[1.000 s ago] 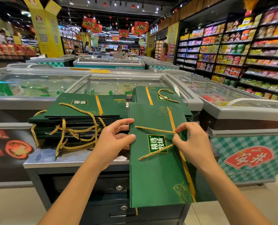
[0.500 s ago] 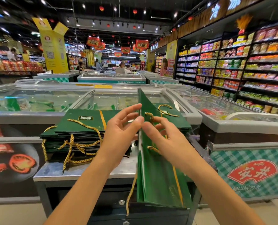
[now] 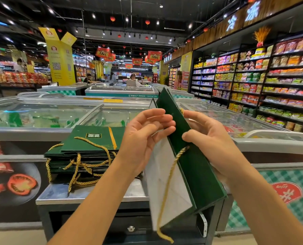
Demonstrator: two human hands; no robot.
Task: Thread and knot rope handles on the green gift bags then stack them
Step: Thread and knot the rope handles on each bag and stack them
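Both hands now have the dark green paper gift bag [image 3: 196, 170] up in the air. A second ago it lay flat on its back, printed face up, with a rope loop already across that face. Since then it has been stood on edge, lifted and spread, so its white inside shows. To my eye that means one side is finished and the other panel is about to be threaded.

On the bag's right, the right hand [image 3: 212, 144] cradles the green panel, thumb pressed on its face and fingers up by a gold knot at the rim. On its left, the left hand [image 3: 147, 137] has bent fingers touching the top edge beside a small punched hole. Whether it pinches anything I cannot tell.

From the bag's mouth a twisted gold rope [image 3: 166, 188] hangs loose, past the bag's bottom.

Left of the bag and lower lies the stack of flat green bags [image 3: 87, 147] with gold handles, on the steel desk [image 3: 59, 195]. Beyond the bag stands a glass-topped freezer [image 3: 41, 112].
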